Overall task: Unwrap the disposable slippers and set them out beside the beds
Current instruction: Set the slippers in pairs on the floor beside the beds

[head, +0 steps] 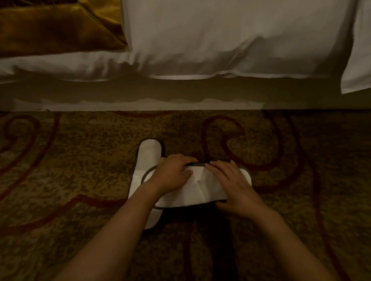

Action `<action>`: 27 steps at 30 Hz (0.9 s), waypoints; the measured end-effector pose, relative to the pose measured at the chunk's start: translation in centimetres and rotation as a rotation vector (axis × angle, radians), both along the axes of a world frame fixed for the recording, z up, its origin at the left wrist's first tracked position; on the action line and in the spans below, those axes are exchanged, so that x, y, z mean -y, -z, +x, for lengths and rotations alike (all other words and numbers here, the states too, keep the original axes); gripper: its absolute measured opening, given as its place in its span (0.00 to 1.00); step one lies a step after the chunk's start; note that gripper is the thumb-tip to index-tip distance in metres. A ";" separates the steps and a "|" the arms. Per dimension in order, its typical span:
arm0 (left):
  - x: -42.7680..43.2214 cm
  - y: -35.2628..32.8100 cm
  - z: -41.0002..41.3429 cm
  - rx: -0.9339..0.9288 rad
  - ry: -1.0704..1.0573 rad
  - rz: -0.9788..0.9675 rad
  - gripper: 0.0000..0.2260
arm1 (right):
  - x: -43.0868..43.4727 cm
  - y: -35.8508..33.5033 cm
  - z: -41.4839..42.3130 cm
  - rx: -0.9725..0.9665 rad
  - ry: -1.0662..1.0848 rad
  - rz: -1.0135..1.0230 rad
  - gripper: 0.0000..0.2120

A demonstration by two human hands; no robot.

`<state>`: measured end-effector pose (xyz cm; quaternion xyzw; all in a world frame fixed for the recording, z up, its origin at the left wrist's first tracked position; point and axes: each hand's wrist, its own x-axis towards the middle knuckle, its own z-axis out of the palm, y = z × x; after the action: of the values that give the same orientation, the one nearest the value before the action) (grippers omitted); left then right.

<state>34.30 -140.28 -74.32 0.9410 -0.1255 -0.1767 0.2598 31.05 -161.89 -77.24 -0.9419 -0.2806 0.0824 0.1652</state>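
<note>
One white disposable slipper with a dark rim [147, 157] lies flat on the carpet, its toe toward the bed. A second white slipper [195, 188] lies crosswise over it, and both hands hold it. My left hand [173, 172] grips its left part at the dark edge. On its right part, my right hand [232, 182] has its fingers curled over the same edge. No wrapper shows in the head view.
The bed [183, 92] with white duvet and a gold throw [45, 29] runs across the top, its side about a slipper's length beyond the slippers. Patterned brown carpet [70, 166] with red swirls spreads on all sides.
</note>
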 end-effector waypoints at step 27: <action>7.7 6.0 -5.5 -0.375 -0.680 -0.299 0.26 | -3.8 3.7 -0.6 -0.308 0.913 0.194 0.29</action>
<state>28.78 -147.99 -80.30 0.8323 0.2177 -0.2289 0.4556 30.48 -158.11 -80.96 -0.9259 0.1824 0.1131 0.3108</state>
